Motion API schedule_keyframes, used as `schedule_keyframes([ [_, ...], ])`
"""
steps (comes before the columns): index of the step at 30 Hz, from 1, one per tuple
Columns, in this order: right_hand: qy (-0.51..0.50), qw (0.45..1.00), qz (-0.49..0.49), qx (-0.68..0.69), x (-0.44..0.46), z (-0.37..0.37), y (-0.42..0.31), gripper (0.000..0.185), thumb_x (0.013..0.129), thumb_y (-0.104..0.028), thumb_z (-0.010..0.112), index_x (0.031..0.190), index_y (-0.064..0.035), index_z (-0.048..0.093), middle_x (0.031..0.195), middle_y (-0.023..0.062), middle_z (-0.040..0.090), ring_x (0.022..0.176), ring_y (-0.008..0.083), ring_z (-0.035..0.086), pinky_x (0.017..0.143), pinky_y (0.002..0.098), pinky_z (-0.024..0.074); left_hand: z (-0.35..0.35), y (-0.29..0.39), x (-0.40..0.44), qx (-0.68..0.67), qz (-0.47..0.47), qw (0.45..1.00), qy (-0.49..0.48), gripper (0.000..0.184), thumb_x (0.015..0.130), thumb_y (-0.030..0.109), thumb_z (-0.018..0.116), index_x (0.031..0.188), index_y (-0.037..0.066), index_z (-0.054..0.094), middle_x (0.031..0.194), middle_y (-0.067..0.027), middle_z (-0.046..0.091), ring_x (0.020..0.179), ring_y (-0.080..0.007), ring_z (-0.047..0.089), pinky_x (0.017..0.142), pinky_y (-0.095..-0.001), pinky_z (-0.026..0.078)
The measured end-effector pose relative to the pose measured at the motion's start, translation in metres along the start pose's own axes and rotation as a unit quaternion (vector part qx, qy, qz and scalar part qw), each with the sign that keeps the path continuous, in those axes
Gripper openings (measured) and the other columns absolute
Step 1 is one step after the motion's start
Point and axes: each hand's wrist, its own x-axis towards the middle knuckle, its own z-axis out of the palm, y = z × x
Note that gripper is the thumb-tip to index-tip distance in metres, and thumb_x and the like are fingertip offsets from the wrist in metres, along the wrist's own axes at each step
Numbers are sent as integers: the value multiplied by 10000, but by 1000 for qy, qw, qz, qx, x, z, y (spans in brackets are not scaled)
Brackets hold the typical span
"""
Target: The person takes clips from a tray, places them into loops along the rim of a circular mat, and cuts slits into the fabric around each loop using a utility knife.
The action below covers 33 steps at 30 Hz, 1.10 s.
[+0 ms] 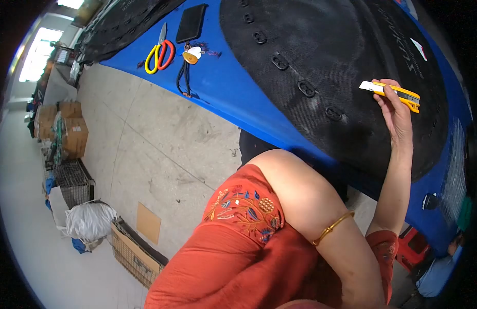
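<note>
In my right hand is a yellow utility knife, its pale blade end pointing left. The hand is raised over a large black mesh piece with a row of black oval fittings. A small white and red scrap lies on the mesh beyond the knife. My left arm is bent, with a gold bangle around it, and runs out at the bottom; its hand is out of sight.
On the blue table cover lie scissors with yellow and red handles, a black phone-like object and a corded charm. Boxes, a white bag and crates stand at left. A red stool is lower right.
</note>
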Motion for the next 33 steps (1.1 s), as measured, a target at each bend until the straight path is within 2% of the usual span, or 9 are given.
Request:
schedule_keyframes([
  [14, 22, 1000, 2, -10, -1, 6, -1, 238, 980, -137, 733, 1177, -9, 698, 1198, 209, 705, 1108, 225, 709, 923, 290, 625, -4, 5, -3, 4, -30, 999, -24, 61, 828, 78, 648, 813, 19, 647, 823, -180, 680, 830, -405, 658, 715, -498, 497],
  [20, 2, 999, 17, 28, 1, -1, 2, 242, 988, -127, 719, 1203, -22, 681, 1235, 199, 690, 1159, 236, 687, 941, 311, 618, -8, 22, -11, 56, -96, 993, -36, 48, 816, 63, 646, 815, 15, 646, 824, -179, 680, 836, -408, 658, 719, -499, 498],
  [22, -15, 999, 12, 34, 2, -5, 5, 265, 991, -145, 718, 1226, -29, 675, 1257, 192, 680, 1192, 239, 671, 961, 316, 610, -13, 26, -29, 72, -84, 994, 9, 44, 812, 58, 646, 816, 14, 646, 825, -179, 680, 838, -409, 658, 720, -499, 498],
  [24, -30, 999, 1, 25, 2, -4, 7, 282, 996, -179, 718, 1236, -37, 675, 1261, 182, 681, 1198, 231, 665, 978, 315, 599, -23, 27, -64, 130, -37, 981, 141, 52, 855, 82, 654, 845, 30, 660, 850, -170, 677, 830, -387, 667, 702, -480, 504],
  [26, -12, 1000, 12, 26, -1, 3, 4, 260, 998, -169, 720, 1215, -31, 682, 1248, 185, 690, 1188, 219, 669, 952, 285, 594, -34, 48, -98, 182, -172, 952, 174, 82, 954, 94, 671, 918, 33, 629, 885, -124, 649, 863, -355, 664, 707, -461, 520],
  [29, -6, 1000, 1, 6, -1, 2, 8, 271, 997, -183, 724, 1223, -39, 684, 1247, 185, 694, 1191, 214, 672, 971, 271, 583, -39, 82, -142, 255, -275, 880, 291, 113, 860, -12, 791, 871, 27, 686, 872, -112, 699, 798, -293, 691, 702, -362, 533],
  [30, -3, 1000, -6, -3, 0, 0, 11, 275, 997, -186, 723, 1224, -35, 682, 1234, 183, 700, 1179, 215, 679, 964, 270, 587, -33, 91, -153, 276, -298, 850, 336, 153, 830, -41, 756, 884, 52, 647, 870, -70, 658, 796, -249, 676, 686, -343, 527],
  [31, -8, 1000, -12, -4, -1, 0, 11, 275, 999, -186, 722, 1222, -31, 681, 1233, 188, 700, 1171, 218, 683, 957, 273, 591, -28, 105, -164, 274, -347, 821, 360, 109, 869, -56, 766, 893, 28, 701, 933, -101, 722, 822, -233, 697, 732, -331, 539],
  [33, -29, 999, -23, -9, 2, -1, 9, 279, 1001, -187, 718, 1221, -19, 678, 1237, 206, 693, 1154, 233, 694, 949, 286, 598, -14, 128, -182, 266, -444, 751, 409, 137, 891, -80, 716, 1006, -8, 693, 984, -124, 723, 840, -227, 692, 744, -345, 548],
])
